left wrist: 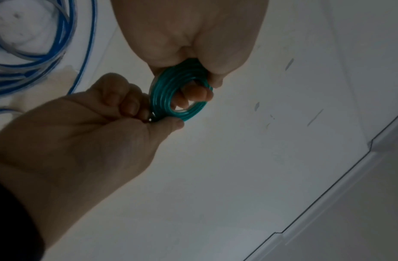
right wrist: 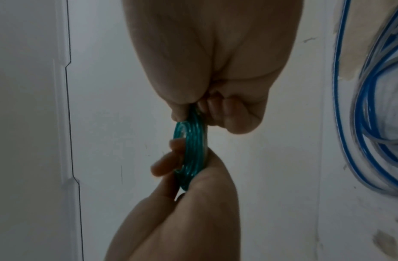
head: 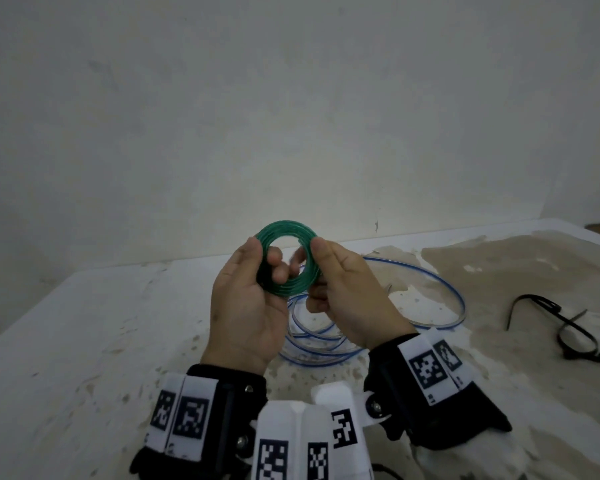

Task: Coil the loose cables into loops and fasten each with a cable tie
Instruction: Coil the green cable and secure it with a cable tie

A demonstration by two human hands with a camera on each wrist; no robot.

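Observation:
A small green cable coil (head: 287,229) of several tight loops is held upright above the table between both hands. My left hand (head: 264,258) pinches its left side, thumb in front and fingers curled through the hole. My right hand (head: 308,260) pinches the right side the same way. In the left wrist view the green coil (left wrist: 158,96) sits between my left hand (left wrist: 164,118) below and the right hand (left wrist: 207,77) above. In the right wrist view the green coil (right wrist: 193,150) is seen edge-on. A loose clear cable with a blue stripe (head: 448,287) lies in wide loops on the table under my hands.
Black cable ties (head: 568,328) lie on the table to the right of the blue-striped cable. The white table (head: 84,323) has worn, stained patches and ends at a pale wall (head: 291,116) close behind. The blue-striped cable (right wrist: 370,123) lies beside my hands.

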